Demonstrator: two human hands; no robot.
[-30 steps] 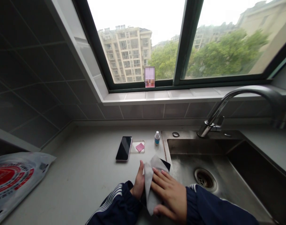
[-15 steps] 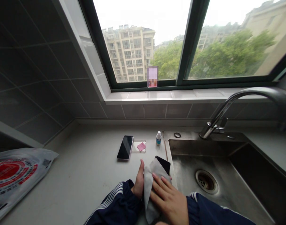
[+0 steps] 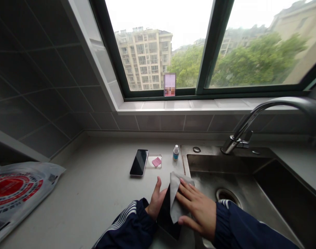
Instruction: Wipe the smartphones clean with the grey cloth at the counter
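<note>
Left hand (image 3: 156, 202): we hold the slab (image 3: 167, 212) at its left side, thumb standing clear toward 12 o'clock; how far our fingers reach beneath, we cannot tell.
Right hand (image 3: 199, 207): we hold the cloth (image 3: 175, 204) against the slab's face, fingers spread and reaching toward 10 o'clock.
Cloth pressure: for good wiping, we would best keep our fingertips flat and the force even, with a fold of cloth between skin and glass.
Cloth strokes: long, overlapping passes along the slab would suit us, then the corners and edges.
Slab support: a palm squarely behind the pressed part should stop it tipping; bringing the left thumb onto the rim would steady it, if it covers little of the face.
Slab place: low over the counter (image 3: 103, 180), beside the sink (image 3: 253, 197) and toward 6 o'clock from the bottle (image 3: 175, 153). We judge a slip toward 3 o'clock the riskier one.
Slab direction: its long axis runs about 7 to 1 o'clock, dark face toward us, near end bare at 7, far end under the cloth; which end is its top, we cannot tell.
</note>
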